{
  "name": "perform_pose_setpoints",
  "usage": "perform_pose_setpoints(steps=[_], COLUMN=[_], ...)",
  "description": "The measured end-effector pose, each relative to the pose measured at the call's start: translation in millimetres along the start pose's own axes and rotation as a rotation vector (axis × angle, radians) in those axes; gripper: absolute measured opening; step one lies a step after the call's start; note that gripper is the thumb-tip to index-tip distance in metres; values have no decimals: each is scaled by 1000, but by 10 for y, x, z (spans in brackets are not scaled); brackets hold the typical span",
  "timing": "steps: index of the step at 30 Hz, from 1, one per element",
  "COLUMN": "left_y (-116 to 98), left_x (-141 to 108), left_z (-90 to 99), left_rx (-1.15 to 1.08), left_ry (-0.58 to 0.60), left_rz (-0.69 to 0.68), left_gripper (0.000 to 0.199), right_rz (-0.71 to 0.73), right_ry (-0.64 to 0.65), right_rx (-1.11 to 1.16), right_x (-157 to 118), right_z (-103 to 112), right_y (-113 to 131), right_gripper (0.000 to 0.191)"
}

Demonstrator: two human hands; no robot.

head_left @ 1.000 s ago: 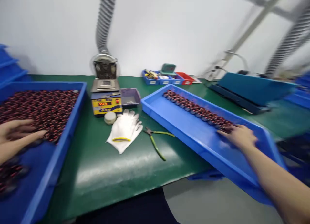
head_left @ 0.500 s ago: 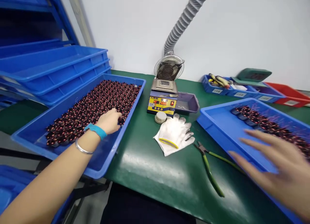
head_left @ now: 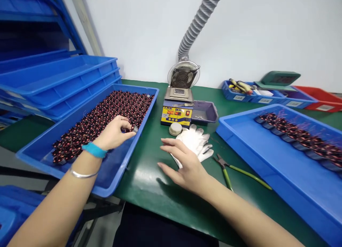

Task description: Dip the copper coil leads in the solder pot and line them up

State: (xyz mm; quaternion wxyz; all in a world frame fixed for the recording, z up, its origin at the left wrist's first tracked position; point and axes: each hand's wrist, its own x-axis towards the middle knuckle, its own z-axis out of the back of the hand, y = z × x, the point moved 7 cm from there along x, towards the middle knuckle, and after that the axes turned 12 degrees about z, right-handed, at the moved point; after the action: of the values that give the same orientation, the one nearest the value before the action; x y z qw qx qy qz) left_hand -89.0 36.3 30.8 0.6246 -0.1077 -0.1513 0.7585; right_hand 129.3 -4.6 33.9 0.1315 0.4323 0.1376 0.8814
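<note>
My left hand (head_left: 116, 133) is over the left blue tray (head_left: 136, 147), which is packed with small components (head_left: 107, 111) with black and copper-red tops. Its thumb and fingers are pinched around one small cylindrical component (head_left: 135, 129), whose silver-grey side shows by the tray's right wall. Over the bench, in front of the white gloves (head_left: 196, 142), my right hand (head_left: 184, 163) hangs with its fingers apart and holds nothing. Green-handled cutting pliers (head_left: 223, 163) lie just right of it, partly hidden by my forearm.
A yellow-fronted solder pot (head_left: 176, 113) stands at the back under a fan and grey hose (head_left: 196, 26), with a round tin (head_left: 175, 129) before it. Purple bin (head_left: 205, 111) beside it. Right blue tray (head_left: 256, 151) holds a row of components (head_left: 299, 136). Stacked trays (head_left: 80, 79) stand left.
My right hand has swung left from the right tray to in front of the gloves. A pinched component now shows at my left fingertips. The view has shifted slightly.
</note>
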Motion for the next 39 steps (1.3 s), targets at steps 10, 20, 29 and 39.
perform_pose_setpoints(steps=[10,20,29,39], left_y=[-1145,-830,-787,-530], left_x=[-353,-136,-118,92], left_z=[-137,-617,-592,-349], left_rx=[-663,-1261,-1260,-1506], left_ry=[-2,454,381,139], left_rz=[-211,165,199,330], left_gripper=[24,34,29,23], right_rz=[-359,-548,-581,-624], right_ry=[-367,-352,-283,-305], right_rx=[386,942,916,935], right_x=[-180,-151,-185,-227], right_z=[16,-180,-258,-296], right_y=[-631,-705,-654,-659], right_gripper=[34,42,39,41])
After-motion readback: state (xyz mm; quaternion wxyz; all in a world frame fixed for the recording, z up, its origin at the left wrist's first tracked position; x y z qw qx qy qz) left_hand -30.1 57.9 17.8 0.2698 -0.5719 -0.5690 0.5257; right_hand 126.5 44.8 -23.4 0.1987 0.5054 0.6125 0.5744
